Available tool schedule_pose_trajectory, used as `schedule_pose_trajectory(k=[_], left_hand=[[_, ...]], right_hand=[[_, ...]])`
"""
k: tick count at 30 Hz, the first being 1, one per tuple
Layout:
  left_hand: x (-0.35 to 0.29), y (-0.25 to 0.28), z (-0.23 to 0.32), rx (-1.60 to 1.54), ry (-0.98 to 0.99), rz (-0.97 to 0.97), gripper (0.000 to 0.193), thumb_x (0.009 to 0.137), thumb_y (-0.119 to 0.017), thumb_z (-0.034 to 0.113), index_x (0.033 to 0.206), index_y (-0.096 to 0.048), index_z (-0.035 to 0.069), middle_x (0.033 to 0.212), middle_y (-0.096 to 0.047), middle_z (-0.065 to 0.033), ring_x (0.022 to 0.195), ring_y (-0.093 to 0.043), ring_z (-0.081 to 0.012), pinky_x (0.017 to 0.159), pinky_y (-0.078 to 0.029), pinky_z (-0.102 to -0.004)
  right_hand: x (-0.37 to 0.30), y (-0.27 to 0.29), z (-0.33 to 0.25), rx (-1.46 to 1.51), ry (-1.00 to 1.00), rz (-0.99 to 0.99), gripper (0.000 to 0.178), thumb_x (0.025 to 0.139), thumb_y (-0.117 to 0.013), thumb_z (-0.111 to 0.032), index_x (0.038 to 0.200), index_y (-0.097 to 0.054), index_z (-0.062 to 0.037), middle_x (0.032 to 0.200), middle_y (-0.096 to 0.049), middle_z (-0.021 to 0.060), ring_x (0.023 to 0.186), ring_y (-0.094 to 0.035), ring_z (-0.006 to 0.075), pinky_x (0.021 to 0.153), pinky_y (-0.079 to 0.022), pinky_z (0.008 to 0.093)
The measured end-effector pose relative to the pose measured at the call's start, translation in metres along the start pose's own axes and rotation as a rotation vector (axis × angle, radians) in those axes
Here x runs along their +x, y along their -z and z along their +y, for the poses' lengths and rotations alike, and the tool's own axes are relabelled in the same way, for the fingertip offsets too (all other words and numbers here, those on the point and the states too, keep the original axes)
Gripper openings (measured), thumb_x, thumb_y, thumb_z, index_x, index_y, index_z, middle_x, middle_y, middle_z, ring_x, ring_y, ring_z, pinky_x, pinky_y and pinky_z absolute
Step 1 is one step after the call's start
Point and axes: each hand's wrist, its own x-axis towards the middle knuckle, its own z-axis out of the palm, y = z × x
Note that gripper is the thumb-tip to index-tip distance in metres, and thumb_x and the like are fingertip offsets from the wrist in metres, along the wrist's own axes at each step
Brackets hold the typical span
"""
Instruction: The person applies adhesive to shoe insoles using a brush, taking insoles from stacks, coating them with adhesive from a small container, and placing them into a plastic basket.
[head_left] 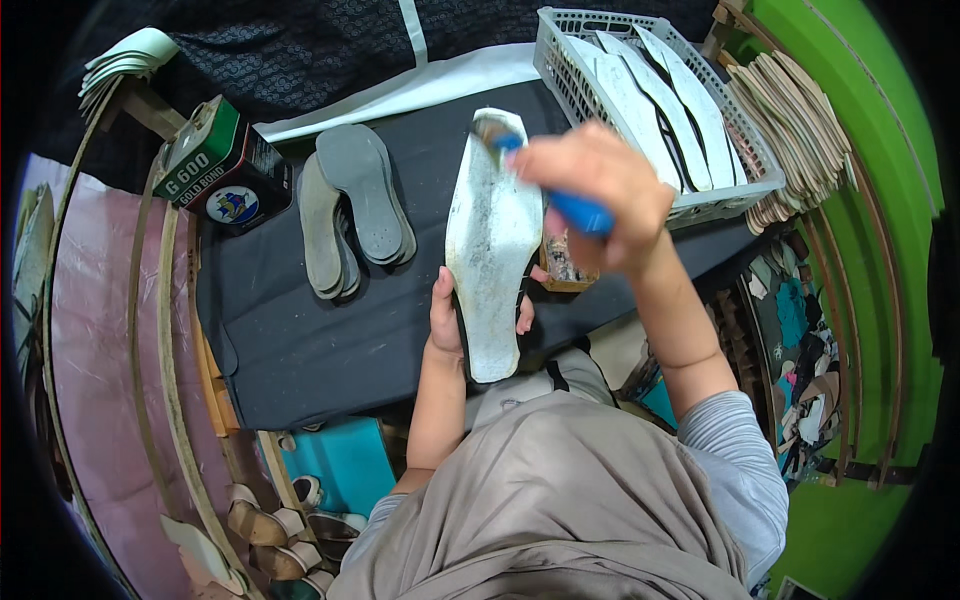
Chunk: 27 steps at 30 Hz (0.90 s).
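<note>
My left hand [446, 318] grips the lower part of a long, white, sole-shaped piece [485, 250], thumb on one edge and fingertips on the other. The piece is tilted up over the table's near edge, its face smudged grey down the middle. Above its far end, my right hand [605, 190] is closed around a blue-handled brush [582, 213]. The bristles lie at the top of the white piece; motion blurs them, so I cannot tell how firmly they touch. Thin threads or pins stick out along the piece's right edge.
Grey insoles [365, 190] lie in two piles on the dark table [290, 350], beside a green and black can [225, 165]. At the back right, a grey plastic crate [730, 200] holds several white pieces. Beige sheets [790, 130] are stacked beyond it. A small box [570, 284] sits under my right hand.
</note>
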Motion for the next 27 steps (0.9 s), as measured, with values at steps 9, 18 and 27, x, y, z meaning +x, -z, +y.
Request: schedule_pose_trajectory(k=[9, 18, 27], left_hand=[[0.001, 0.002, 0.006, -0.214, 0.009, -0.077, 0.084, 0.087, -0.028, 0.067, 0.134, -0.036, -0.001, 0.114, -0.054, -0.0227, 0.076, -0.061, -0.0309, 0.068, -0.051, -0.0383], [0.004, 0.006, 0.001, -0.1, -0.035, 0.103, 0.087, 0.084, -0.026, 0.072, 0.133, -0.037, 0.001, 0.108, -0.055, -0.0236, 0.061, -0.057, -0.0292, 0.053, -0.048, -0.0356], [0.005, 0.003, 0.005, -0.147, -0.005, 0.006, 0.089, 0.082, -0.031, 0.072, 0.136, -0.033, 0.002, 0.106, -0.053, -0.0296, 0.056, -0.058, -0.032, 0.047, -0.049, -0.0362]], right_hand=[[-0.01, -0.004, -0.025, 0.145, 0.047, -0.144, 0.016, 0.083, -0.059, -0.013, 0.086, -0.065, 0.002, 0.083, -0.066, 0.0112, 0.058, -0.058, 0.019, 0.048, -0.044, 0.0287], [-0.028, -0.001, -0.021, 0.191, -0.074, -0.124, 0.037, 0.051, -0.056, 0.005, 0.087, -0.062, -0.0007, 0.076, -0.062, 0.0082, 0.054, -0.052, 0.0207, 0.05, -0.043, 0.03], [-0.019, 0.02, 0.003, 0.181, -0.045, -0.004, 0.02, 0.074, -0.068, -0.011, 0.089, -0.064, 0.0012, 0.082, -0.067, 0.0118, 0.063, -0.063, 0.0215, 0.055, -0.047, 0.029]])
